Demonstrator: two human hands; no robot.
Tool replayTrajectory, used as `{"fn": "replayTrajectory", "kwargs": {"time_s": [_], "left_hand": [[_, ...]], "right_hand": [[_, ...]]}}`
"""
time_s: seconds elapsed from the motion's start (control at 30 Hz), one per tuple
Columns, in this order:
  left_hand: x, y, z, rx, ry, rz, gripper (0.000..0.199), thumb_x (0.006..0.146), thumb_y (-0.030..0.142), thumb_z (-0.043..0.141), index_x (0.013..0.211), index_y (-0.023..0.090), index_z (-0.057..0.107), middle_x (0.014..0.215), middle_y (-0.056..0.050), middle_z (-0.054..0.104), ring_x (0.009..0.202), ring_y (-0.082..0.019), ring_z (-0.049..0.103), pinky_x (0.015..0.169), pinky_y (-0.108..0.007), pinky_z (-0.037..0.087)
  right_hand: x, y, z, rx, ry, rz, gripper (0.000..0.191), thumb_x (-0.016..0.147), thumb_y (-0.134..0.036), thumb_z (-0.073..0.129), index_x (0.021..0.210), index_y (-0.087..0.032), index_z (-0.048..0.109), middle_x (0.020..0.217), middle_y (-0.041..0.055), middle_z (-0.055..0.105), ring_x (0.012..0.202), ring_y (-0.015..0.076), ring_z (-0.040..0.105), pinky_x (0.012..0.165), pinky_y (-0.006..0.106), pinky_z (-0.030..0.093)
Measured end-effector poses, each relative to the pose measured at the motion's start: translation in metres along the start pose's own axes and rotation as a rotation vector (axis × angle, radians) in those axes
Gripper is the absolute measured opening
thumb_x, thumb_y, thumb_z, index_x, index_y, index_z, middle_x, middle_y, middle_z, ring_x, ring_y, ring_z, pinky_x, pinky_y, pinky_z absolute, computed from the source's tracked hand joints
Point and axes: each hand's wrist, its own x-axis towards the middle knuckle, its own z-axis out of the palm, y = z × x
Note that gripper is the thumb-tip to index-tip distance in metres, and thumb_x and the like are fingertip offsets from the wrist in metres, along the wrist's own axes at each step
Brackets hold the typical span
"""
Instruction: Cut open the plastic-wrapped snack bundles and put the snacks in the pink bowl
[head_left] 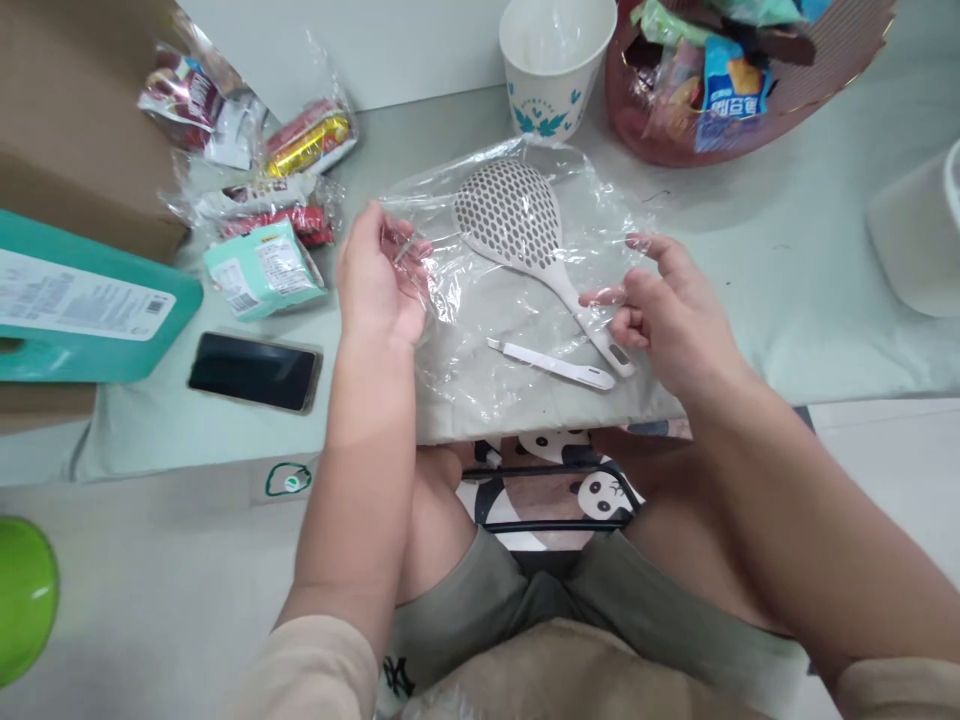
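Holding snacks [731, 95], a bowl [840, 80] stands beyond the skimmer [555, 272] and clear plastic [465, 300].

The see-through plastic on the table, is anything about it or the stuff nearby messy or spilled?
I see no spill. The clear plastic looks wrinkled instead of smooth, and to its left the snack packets lie in a jumbled, overlapping heap.

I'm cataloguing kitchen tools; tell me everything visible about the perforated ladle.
The perforated ladle is off-white, apparently plastic: a broad bowl full of holes and a slim handle slotted near its tip. It lies on the table, bowl farther off, handle slanting nearer and rightward. Clear film surrounds it; whether it is inside is unclear. The right hand is at the handle, possibly touching.
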Motion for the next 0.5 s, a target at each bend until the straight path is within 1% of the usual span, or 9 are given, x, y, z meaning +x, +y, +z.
{"fn": "replayTrajectory", "kwargs": {"time_s": [0.1, 0.17, 0.23, 0.3, 0.4, 0.43, 0.47, 0.5], "left_hand": [[-0.001, -0.002, 0.0, -0.039, 0.016, 0.043, 0.038, 0.106, 0.039, 0.051, 0.073, 0.021, 0.045, 0.066, 0.002, 0.054, 0.054, -0.009, 0.052, 0.047, -0.024, 0.026], [-0.003, 0.0, -0.001, -0.049, 0.045, 0.036, 0.038, 0.106, 0.037, 0.05, 0.073, 0.021, 0.043, 0.065, 0.004, 0.053, 0.051, -0.008, 0.052, 0.045, -0.021, 0.028], [-0.004, 0.003, -0.001, -0.052, 0.08, 0.011, 0.035, 0.105, 0.034, 0.051, 0.074, 0.02, 0.042, 0.065, 0.005, 0.053, 0.05, -0.006, 0.053, 0.044, -0.019, 0.03], [-0.004, 0.005, -0.001, -0.045, 0.099, -0.005, 0.033, 0.105, 0.034, 0.052, 0.075, 0.02, 0.043, 0.067, 0.005, 0.054, 0.05, -0.006, 0.054, 0.043, -0.017, 0.032], [-0.003, 0.003, -0.001, -0.018, 0.099, 0.005, 0.034, 0.105, 0.038, 0.051, 0.076, 0.02, 0.044, 0.068, 0.005, 0.054, 0.051, -0.006, 0.055, 0.044, -0.018, 0.031], [-0.002, 0.002, -0.001, -0.001, 0.096, 0.008, 0.035, 0.105, 0.038, 0.05, 0.076, 0.02, 0.044, 0.069, 0.004, 0.053, 0.051, -0.007, 0.055, 0.044, -0.019, 0.031], [-0.002, 0.0, -0.001, 0.015, 0.094, 0.009, 0.035, 0.106, 0.038, 0.049, 0.076, 0.02, 0.044, 0.069, 0.004, 0.053, 0.052, -0.007, 0.055, 0.045, -0.02, 0.031], [-0.002, -0.001, -0.001, 0.027, 0.09, 0.011, 0.034, 0.105, 0.037, 0.049, 0.076, 0.02, 0.044, 0.07, 0.004, 0.053, 0.054, -0.008, 0.055, 0.047, -0.021, 0.031]], "right_hand": [[-0.002, -0.001, 0.002, -0.082, -0.016, -0.004, 0.064, 0.081, -0.034, 0.075, 0.139, -0.03, 0.048, 0.085, 0.0021, 0.075, 0.054, 0.0174, 0.06, 0.046, 0.032, 0.045], [-0.001, 0.002, 0.002, -0.104, 0.01, -0.027, 0.061, 0.08, -0.027, 0.073, 0.136, -0.03, 0.05, 0.082, 0.0007, 0.073, 0.058, 0.0179, 0.061, 0.048, 0.032, 0.047], [0.003, 0.007, 0.001, -0.106, 0.077, -0.075, 0.054, 0.081, -0.024, 0.068, 0.133, -0.03, 0.052, 0.084, 0.0004, 0.071, 0.064, 0.0179, 0.064, 0.053, 0.032, 0.051], [0.007, 0.012, -0.001, -0.125, 0.162, -0.12, 0.052, 0.082, -0.021, 0.063, 0.131, -0.031, 0.052, 0.091, 0.0015, 0.071, 0.071, 0.0183, 0.066, 0.06, 0.034, 0.055], [0.009, 0.014, -0.004, -0.248, 0.343, -0.204, 0.053, 0.078, -0.017, 0.06, 0.128, -0.03, 0.052, 0.117, 0.0072, 0.067, 0.089, 0.0212, 0.068, 0.071, 0.039, 0.058], [0.008, 0.012, -0.005, -0.314, 0.405, -0.267, 0.052, 0.076, -0.016, 0.059, 0.126, -0.03, 0.053, 0.123, 0.0089, 0.065, 0.096, 0.0228, 0.067, 0.075, 0.041, 0.058], [0.006, 0.01, -0.006, -0.388, 0.44, -0.348, 0.051, 0.074, -0.015, 0.058, 0.122, -0.029, 0.055, 0.125, 0.0098, 0.064, 0.102, 0.0246, 0.066, 0.08, 0.043, 0.057], [0.003, 0.007, -0.006, -0.466, 0.428, -0.438, 0.048, 0.073, -0.014, 0.057, 0.118, -0.029, 0.057, 0.123, 0.0101, 0.064, 0.106, 0.0263, 0.065, 0.085, 0.045, 0.055]]}}
